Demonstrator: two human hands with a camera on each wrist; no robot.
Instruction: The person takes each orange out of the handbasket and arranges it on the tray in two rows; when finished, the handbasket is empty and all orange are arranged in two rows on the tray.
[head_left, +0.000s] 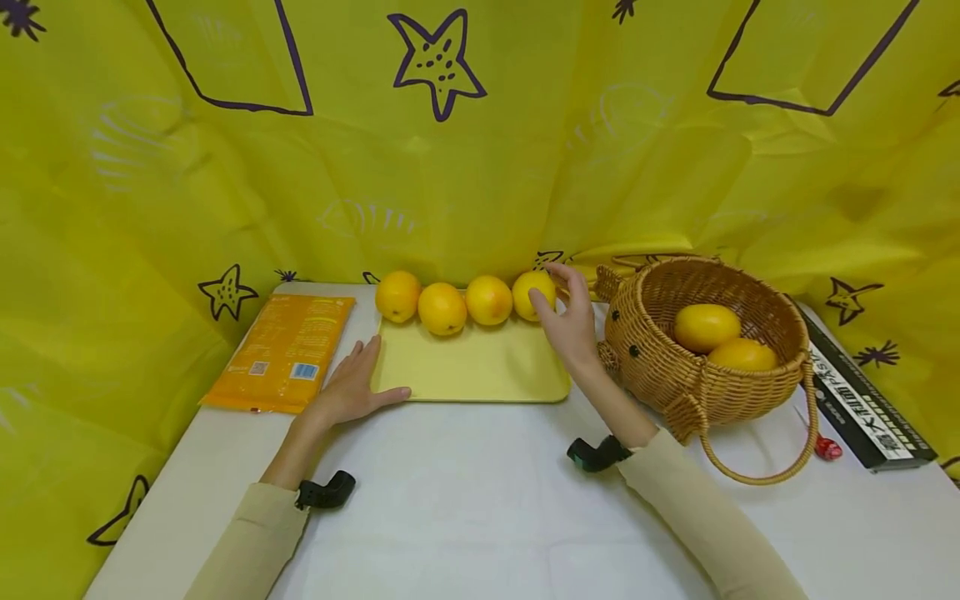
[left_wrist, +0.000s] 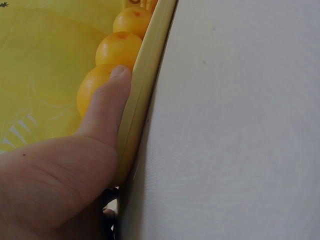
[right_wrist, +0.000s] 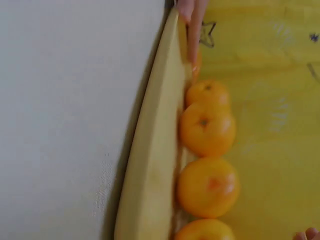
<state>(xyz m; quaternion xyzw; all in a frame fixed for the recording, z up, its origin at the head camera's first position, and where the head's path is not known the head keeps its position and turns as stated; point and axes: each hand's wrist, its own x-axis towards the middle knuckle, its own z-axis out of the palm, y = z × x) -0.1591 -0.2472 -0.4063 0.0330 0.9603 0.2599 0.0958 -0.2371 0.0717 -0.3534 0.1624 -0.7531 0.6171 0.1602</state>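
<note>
A pale yellow tray (head_left: 472, 367) lies on the table with several oranges (head_left: 489, 301) in a row along its far edge. The left hand (head_left: 352, 385) rests at the tray's left front corner, its thumb stretched over the front edge and its fingers straight along the left side. At the row's right end, the right hand (head_left: 572, 325) is spread about the last orange (head_left: 527, 292), thumb in front and fingers at its upper right. Only fingertips (right_wrist: 311, 233) of that hand show in the right wrist view, apart from the oranges.
A wicker basket (head_left: 675, 392) with animal features holds two yellow oval fruits (head_left: 707, 327) at right. Beyond it lie a black pasta box (head_left: 873, 400) and a red-wrapped lollipop (head_left: 828, 448). An orange packet (head_left: 285, 350) lies left of the tray. A yellow curtain (head_left: 480, 183) hangs behind.
</note>
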